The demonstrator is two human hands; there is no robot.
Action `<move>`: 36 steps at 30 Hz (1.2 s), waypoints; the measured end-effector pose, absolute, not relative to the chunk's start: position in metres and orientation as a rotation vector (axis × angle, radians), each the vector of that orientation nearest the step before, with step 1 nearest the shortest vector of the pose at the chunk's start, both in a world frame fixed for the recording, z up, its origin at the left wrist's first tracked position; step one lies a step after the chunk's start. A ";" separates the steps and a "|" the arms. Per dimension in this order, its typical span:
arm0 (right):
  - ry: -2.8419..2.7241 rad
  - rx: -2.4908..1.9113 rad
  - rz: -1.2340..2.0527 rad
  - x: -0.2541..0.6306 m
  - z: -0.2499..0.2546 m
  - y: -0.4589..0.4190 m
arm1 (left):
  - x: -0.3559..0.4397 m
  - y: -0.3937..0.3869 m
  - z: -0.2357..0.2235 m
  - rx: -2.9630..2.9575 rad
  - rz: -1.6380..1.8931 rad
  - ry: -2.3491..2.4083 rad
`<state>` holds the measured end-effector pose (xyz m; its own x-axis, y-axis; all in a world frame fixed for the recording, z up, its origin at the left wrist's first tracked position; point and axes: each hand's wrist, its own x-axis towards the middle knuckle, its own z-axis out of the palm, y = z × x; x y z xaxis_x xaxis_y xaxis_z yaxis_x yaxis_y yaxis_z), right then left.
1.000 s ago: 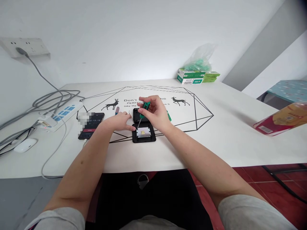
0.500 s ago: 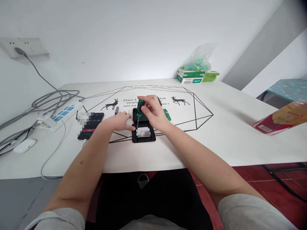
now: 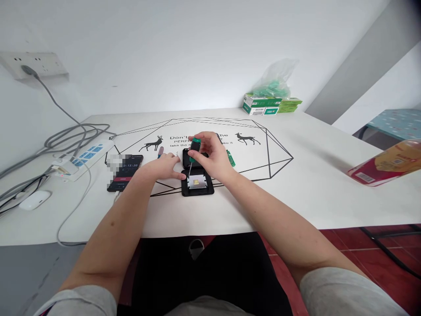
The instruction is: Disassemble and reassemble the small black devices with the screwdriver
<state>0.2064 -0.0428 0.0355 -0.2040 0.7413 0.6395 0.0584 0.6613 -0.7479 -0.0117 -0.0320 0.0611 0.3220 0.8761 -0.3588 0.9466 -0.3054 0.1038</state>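
Observation:
My right hand [image 3: 212, 156] is closed round a green-and-black screwdriver [image 3: 196, 145], held almost upright. Its thin shaft runs down to the upper left corner of a silver plate [image 3: 198, 182] with a small yellowish square in its middle. That plate sits inside a black case half [image 3: 184, 192] lying flat on the table. My left hand [image 3: 166, 166] rests to the left with fingers apart, the thumb touching the case's left edge. Behind lies another black case part [image 3: 186, 163], partly covered by my right hand. A green circuit board [image 3: 230, 159] shows just right of that hand.
A second screwdriver [image 3: 160, 152] lies beyond my left hand. Left of my forearm are a phone [image 3: 126, 169], a white earbud case [image 3: 34, 200], a power strip [image 3: 87, 158] and coiled cables. Green boxes [image 3: 263, 103] stand against the wall. A red-and-yellow package [image 3: 388, 162] is at the right.
My right hand's fingers have shifted round the screwdriver handle, and its top leans slightly further right. My left hand and the case stay in place.

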 end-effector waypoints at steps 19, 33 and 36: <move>-1.759 -0.727 0.534 0.209 0.036 -0.042 | -0.003 -0.037 0.061 2.147 -0.488 1.856; -1.773 -0.746 0.455 0.209 0.037 -0.042 | -0.011 -0.029 0.050 2.162 -0.429 1.862; -1.770 -0.737 0.443 0.208 0.037 -0.042 | -0.012 -0.027 0.049 2.258 -0.422 1.778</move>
